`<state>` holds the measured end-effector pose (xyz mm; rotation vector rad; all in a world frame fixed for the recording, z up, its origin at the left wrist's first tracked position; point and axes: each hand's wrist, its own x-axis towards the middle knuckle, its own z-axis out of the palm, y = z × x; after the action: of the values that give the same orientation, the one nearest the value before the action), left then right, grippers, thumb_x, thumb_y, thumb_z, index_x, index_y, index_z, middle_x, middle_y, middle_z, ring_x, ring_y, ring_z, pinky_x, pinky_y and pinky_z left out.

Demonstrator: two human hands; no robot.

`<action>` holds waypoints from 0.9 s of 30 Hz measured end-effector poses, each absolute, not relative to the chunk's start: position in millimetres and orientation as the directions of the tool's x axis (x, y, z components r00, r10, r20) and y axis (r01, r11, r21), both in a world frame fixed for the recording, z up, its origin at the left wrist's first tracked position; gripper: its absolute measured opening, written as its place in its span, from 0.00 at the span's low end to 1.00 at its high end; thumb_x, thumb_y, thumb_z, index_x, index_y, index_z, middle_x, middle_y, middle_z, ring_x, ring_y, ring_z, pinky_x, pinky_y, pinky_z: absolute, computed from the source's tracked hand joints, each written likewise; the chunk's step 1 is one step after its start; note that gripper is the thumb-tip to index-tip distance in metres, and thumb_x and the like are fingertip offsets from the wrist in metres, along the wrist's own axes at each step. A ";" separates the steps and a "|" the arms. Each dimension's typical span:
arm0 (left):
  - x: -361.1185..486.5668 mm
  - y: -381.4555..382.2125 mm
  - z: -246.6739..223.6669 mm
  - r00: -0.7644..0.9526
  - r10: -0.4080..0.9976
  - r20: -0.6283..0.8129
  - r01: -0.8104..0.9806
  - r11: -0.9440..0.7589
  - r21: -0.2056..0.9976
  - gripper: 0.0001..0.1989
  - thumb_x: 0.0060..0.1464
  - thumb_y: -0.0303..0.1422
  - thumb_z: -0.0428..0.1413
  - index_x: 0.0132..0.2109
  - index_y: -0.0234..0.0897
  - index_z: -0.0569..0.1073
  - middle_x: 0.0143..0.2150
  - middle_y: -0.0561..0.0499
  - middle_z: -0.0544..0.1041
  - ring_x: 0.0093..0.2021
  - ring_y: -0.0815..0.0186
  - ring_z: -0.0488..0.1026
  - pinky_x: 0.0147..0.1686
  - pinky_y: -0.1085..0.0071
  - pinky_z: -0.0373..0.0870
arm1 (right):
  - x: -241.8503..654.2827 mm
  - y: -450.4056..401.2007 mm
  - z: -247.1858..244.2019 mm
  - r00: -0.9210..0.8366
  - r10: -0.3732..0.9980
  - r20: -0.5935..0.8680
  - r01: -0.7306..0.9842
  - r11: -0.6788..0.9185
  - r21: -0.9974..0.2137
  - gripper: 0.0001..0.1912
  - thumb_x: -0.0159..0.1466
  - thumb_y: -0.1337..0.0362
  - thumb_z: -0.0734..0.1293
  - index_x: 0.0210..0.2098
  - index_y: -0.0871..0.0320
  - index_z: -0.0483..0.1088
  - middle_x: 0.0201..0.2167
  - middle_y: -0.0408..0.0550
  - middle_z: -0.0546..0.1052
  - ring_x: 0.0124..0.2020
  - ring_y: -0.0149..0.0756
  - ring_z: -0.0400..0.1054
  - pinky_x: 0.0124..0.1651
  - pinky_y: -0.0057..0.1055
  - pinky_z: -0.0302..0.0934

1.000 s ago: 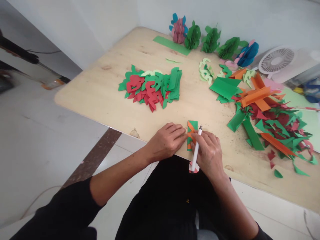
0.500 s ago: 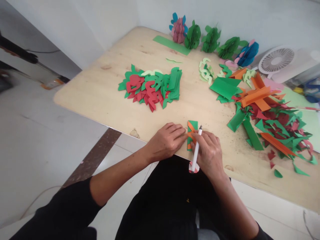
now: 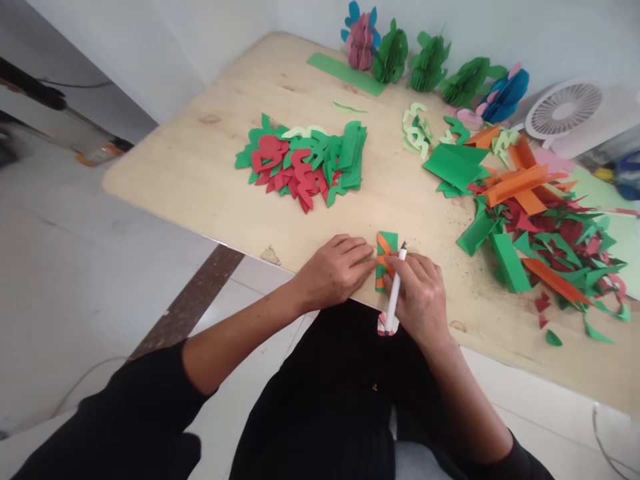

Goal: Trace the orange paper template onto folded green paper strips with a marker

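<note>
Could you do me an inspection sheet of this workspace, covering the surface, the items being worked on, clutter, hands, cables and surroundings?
Surface: pale wooden table, with dark knots and specks.
Job's things: green-and-orange paper piece near the front edge; white pen.
Clutter: mixed paper scraps on the right; red and green cutouts left of centre.
Hands: left has its fingers at the paper piece; right holds the pen and touches the paper.
Cables: thin cable on the floor at left.
Surroundings: white fan and layered paper figures by the wall.
</note>
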<state>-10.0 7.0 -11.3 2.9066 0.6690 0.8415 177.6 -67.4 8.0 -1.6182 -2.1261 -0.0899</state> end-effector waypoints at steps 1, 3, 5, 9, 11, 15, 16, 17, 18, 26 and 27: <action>-9.9 6.8 -10.9 0.757 0.419 0.501 0.396 -0.904 0.158 0.10 0.65 0.29 0.48 0.48 0.35 0.72 0.46 0.45 0.77 0.50 0.60 0.71 0.50 0.62 0.68 | 177.8 -67.4 8.3 -0.197 0.899 0.391 0.925 0.302 -0.229 0.10 0.68 0.65 0.62 0.47 0.57 0.72 0.42 0.51 0.79 0.47 0.43 0.69 0.46 0.37 0.58; -10.0 6.5 -9.9 0.755 0.424 0.500 0.401 -0.902 0.160 0.10 0.65 0.29 0.48 0.48 0.35 0.72 0.46 0.45 0.77 0.50 0.59 0.71 0.50 0.62 0.68 | 178.1 -67.4 9.1 -0.196 0.903 0.383 0.923 0.302 -0.238 0.11 0.68 0.64 0.62 0.47 0.56 0.72 0.41 0.51 0.79 0.47 0.43 0.69 0.46 0.38 0.58; -10.5 6.3 -8.6 0.758 0.430 0.490 0.401 -0.900 0.169 0.10 0.65 0.29 0.48 0.49 0.35 0.72 0.47 0.45 0.76 0.50 0.59 0.71 0.50 0.61 0.68 | 178.3 -67.5 9.8 -0.198 0.904 0.378 0.921 0.304 -0.243 0.11 0.67 0.65 0.62 0.47 0.57 0.72 0.42 0.51 0.79 0.48 0.44 0.69 0.47 0.38 0.59; -12.2 6.4 -7.4 0.774 0.445 0.451 0.394 -0.896 0.206 0.12 0.64 0.33 0.49 0.50 0.35 0.71 0.49 0.43 0.76 0.52 0.57 0.70 0.52 0.59 0.66 | 177.7 -68.1 10.6 -0.186 0.912 0.365 0.919 0.293 -0.264 0.12 0.67 0.65 0.62 0.49 0.56 0.72 0.42 0.52 0.79 0.49 0.45 0.68 0.47 0.39 0.59; -12.6 6.6 -7.4 0.775 0.445 0.448 0.387 -0.895 0.220 0.14 0.63 0.37 0.50 0.51 0.35 0.71 0.51 0.42 0.75 0.53 0.56 0.70 0.53 0.58 0.66 | 177.1 -68.4 10.6 -0.179 0.913 0.365 0.919 0.288 -0.270 0.12 0.68 0.64 0.62 0.49 0.56 0.72 0.42 0.51 0.79 0.49 0.44 0.68 0.47 0.39 0.59; -11.1 6.6 -6.5 0.776 0.442 0.451 0.379 -0.897 0.227 0.20 0.62 0.45 0.51 0.50 0.33 0.71 0.50 0.41 0.75 0.53 0.53 0.69 0.53 0.57 0.65 | 176.3 -68.6 10.3 -0.177 0.912 0.371 0.921 0.287 -0.265 0.11 0.68 0.64 0.62 0.48 0.56 0.72 0.43 0.51 0.79 0.48 0.43 0.69 0.47 0.38 0.59; -10.4 6.5 -5.9 0.776 0.442 0.450 0.380 -0.897 0.226 0.20 0.61 0.45 0.51 0.50 0.33 0.71 0.50 0.42 0.75 0.53 0.53 0.69 0.53 0.57 0.65 | 176.2 -68.6 10.2 -0.178 0.910 0.373 0.921 0.288 -0.262 0.11 0.68 0.64 0.62 0.48 0.56 0.72 0.43 0.51 0.79 0.48 0.43 0.69 0.47 0.38 0.59; -9.5 6.3 -5.2 0.779 0.442 0.445 0.381 -0.897 0.224 0.21 0.61 0.46 0.52 0.50 0.32 0.72 0.49 0.42 0.75 0.53 0.53 0.69 0.53 0.57 0.65 | 176.2 -68.6 10.0 -0.179 0.909 0.376 0.921 0.289 -0.260 0.11 0.68 0.64 0.62 0.47 0.57 0.72 0.42 0.51 0.79 0.48 0.43 0.69 0.47 0.38 0.59; -8.7 6.0 -4.4 0.781 0.444 0.440 0.384 -0.896 0.222 0.20 0.61 0.45 0.52 0.49 0.32 0.72 0.49 0.42 0.75 0.52 0.53 0.69 0.52 0.57 0.65 | 176.2 -68.6 9.8 -0.180 0.908 0.379 0.921 0.291 -0.260 0.11 0.68 0.64 0.62 0.47 0.56 0.72 0.42 0.51 0.79 0.48 0.43 0.69 0.47 0.38 0.59; -5.7 3.5 -0.9 0.775 0.468 0.423 0.410 -0.884 0.226 0.18 0.60 0.43 0.52 0.48 0.34 0.72 0.47 0.42 0.75 0.51 0.53 0.69 0.52 0.56 0.65 | 176.0 -69.0 9.9 -0.170 0.911 0.375 0.920 0.283 -0.271 0.13 0.67 0.66 0.62 0.49 0.56 0.73 0.42 0.52 0.79 0.49 0.44 0.68 0.48 0.39 0.60; -5.6 3.3 -0.8 0.775 0.467 0.425 0.408 -0.884 0.228 0.18 0.60 0.44 0.52 0.48 0.33 0.72 0.47 0.41 0.75 0.51 0.53 0.69 0.52 0.56 0.65 | 176.0 -69.0 9.9 -0.169 0.912 0.373 0.920 0.282 -0.273 0.13 0.67 0.66 0.62 0.49 0.56 0.73 0.42 0.52 0.78 0.49 0.44 0.68 0.47 0.39 0.60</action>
<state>-5.6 3.3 -0.8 2.8430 0.7034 0.7293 176.0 -69.0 9.9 -1.6418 -2.0942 -0.0224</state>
